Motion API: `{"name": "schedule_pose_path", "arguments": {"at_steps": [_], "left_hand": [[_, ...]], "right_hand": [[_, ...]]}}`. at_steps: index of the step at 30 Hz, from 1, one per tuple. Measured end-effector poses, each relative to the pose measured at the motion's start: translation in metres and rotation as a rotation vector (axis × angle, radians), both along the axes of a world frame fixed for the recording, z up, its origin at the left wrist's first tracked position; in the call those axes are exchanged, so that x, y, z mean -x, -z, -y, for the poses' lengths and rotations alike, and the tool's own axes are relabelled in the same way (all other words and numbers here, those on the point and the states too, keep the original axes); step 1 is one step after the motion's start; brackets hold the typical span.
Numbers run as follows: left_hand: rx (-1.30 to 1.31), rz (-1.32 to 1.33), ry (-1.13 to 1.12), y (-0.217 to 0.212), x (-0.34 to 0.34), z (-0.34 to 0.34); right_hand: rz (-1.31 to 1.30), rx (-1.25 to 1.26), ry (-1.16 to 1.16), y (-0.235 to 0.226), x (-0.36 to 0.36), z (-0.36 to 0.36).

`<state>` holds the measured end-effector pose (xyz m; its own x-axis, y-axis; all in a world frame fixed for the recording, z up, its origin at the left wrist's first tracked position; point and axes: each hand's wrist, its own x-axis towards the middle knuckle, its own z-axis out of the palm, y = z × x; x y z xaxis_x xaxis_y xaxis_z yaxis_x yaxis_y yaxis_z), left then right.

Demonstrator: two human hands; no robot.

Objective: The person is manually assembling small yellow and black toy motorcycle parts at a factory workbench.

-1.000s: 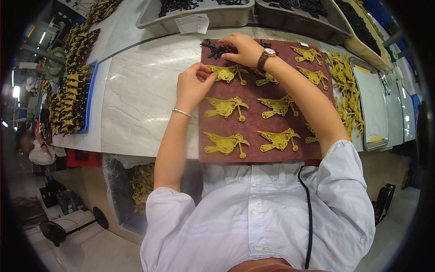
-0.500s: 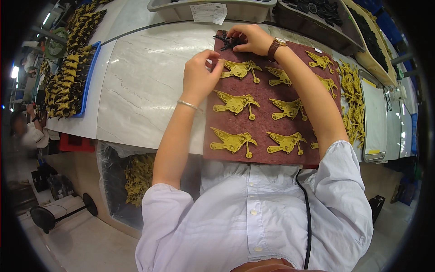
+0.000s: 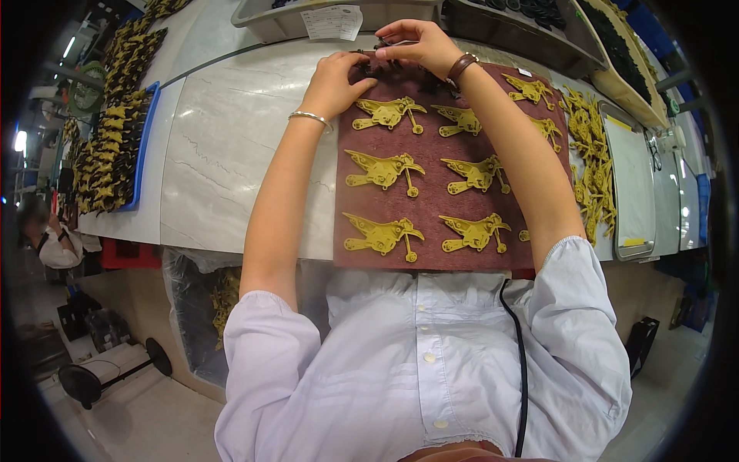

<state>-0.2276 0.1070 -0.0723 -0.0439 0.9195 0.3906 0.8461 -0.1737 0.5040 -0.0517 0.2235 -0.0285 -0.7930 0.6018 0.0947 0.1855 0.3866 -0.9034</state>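
Observation:
Several yellow bird-shaped parts (image 3: pixel 382 171) lie in rows on a dark red mat (image 3: pixel 416 202). Loose black parts (image 3: pixel 385 73) are gathered at the mat's far edge, half hidden by my hands. My left hand (image 3: pixel 332 83) reaches to them from the left, its fingers curved and the thumb apart; no held thing shows clearly. Over the far edge, my right hand (image 3: pixel 419 48) pinches a small black piece (image 3: pixel 381 43) between thumb and fingers. Its exact shape is too small to make out.
Grey bins (image 3: pixel 339 23) stand along the back, one with black round parts (image 3: pixel 527 11). A heap of yellow parts (image 3: pixel 591 162) lies right of the mat, beside a metal tray (image 3: pixel 627 185). A blue tray (image 3: pixel 145 150) with yellow-and-black pieces sits at left; a person works beyond.
My left hand has moved farther away, up to the black parts. My right hand has lifted a little away from them, with a small black piece at its fingertips. The view has shifted slightly.

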Motion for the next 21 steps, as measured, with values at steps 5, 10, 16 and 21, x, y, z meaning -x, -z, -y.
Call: {"name": "schedule_pose_path", "arguments": {"at_steps": [5,10,16,21], "left_hand": [[-0.017,-0.101,-0.025,-0.003,-0.003,-0.008],[-0.048,-0.179,-0.077,-0.010,-0.011,-0.007],[-0.018,0.042,0.002,-0.016,-0.019,-0.006],[0.014,0.213,-0.077,-0.021,-0.015,-0.013]], "right_hand": [[-0.521,1.004,-0.043,0.014,-0.013,-0.006],[-0.767,1.496,-0.067,0.004,-0.018,0.008],[-0.643,1.402,-0.069,-0.012,-0.029,0.014],[-0.595,1.347,-0.013,-0.013,-0.047,0.021]]}}
